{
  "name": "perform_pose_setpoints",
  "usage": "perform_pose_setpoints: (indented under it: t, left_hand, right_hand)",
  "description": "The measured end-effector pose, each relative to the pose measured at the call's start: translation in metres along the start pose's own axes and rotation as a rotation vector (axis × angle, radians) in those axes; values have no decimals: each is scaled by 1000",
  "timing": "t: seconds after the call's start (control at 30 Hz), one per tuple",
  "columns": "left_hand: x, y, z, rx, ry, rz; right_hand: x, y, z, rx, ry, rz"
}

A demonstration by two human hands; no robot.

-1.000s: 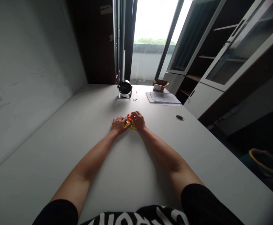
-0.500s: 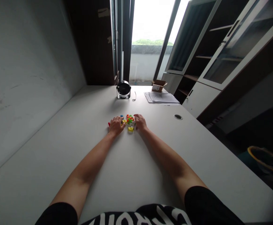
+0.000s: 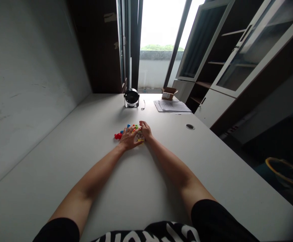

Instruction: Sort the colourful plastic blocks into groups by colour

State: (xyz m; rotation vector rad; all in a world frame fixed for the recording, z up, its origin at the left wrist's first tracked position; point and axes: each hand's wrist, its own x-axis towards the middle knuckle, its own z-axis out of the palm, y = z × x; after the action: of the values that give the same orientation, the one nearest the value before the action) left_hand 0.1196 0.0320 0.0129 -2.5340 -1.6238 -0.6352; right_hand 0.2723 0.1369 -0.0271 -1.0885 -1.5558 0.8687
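Observation:
A small heap of colourful plastic pieces lies on the white table, partly covered by my hands. My left hand [image 3: 129,138] rests over the near left of the heap, palm down with its fingers spread. My right hand [image 3: 145,129] stands on edge along the right side, fingers stretched out and curved slightly inward. Red pieces [image 3: 117,136] show to the left of my left hand, and a blue piece [image 3: 128,126] beyond it. Pale pieces [image 3: 140,135] and a yellow piece [image 3: 140,141] sit between the two hands. The pieces' exact kind is too small to tell.
A round black device on a stand [image 3: 131,98] is at the far side, with a short thin dark item [image 3: 143,105] beside it. Papers [image 3: 173,106] and an open cardboard box [image 3: 168,93] lie at the far right. A cable hole [image 3: 190,126] is set in the table [image 3: 126,191].
My left hand has moved right over the pieces, closer to my right hand. Red pieces now show more at its left. The view has shifted slightly.

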Motion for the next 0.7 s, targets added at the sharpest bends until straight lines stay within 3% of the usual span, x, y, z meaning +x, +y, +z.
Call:
perform_pose_setpoints:
  t: [0.23,0.5,0.7]
  left_hand:
    - [11,3,6,29,17,-6]
    - [12,-50,-9,51,-110,-7]
    - [-8,-82,-23,84,-99,-88]
  right_hand:
    - [14,0,4,118,12,146]
    - [23,7,17,-219,-199,-79]
    - [35,8,33,-389,-289,-150]
